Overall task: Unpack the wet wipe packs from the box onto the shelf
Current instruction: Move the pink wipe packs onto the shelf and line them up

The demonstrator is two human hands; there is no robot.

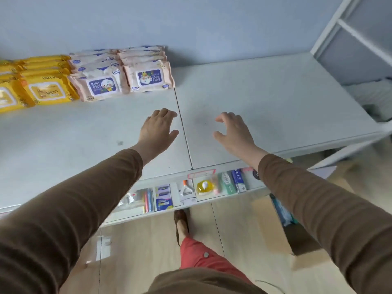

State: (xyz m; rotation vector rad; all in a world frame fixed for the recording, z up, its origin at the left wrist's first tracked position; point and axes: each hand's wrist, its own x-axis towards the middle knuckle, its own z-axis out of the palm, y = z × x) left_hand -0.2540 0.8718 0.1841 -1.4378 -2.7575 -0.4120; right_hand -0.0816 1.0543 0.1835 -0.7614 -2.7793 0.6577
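Both hands' grip wide, empty: left hand (158, 129), right hand (234, 132) | shelf (275, 107) bare rightward | wipe packs (118, 73) back-left

Wipe packs (118, 79) stacked back-left on the shelf (265, 107); box (282, 228) on floor, lower right of me.

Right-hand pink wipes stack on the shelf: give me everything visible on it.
The right-hand pink wipes stack is a row of soft peach plastic packs overlapping toward the wall, about four visible. The front pack carries a purple BABY WIPES flap label with a cartoon, printed upside down from this view. The stack rests on the white shelf top, pressed against a similar pink stack on its left. Neither hand touches it.
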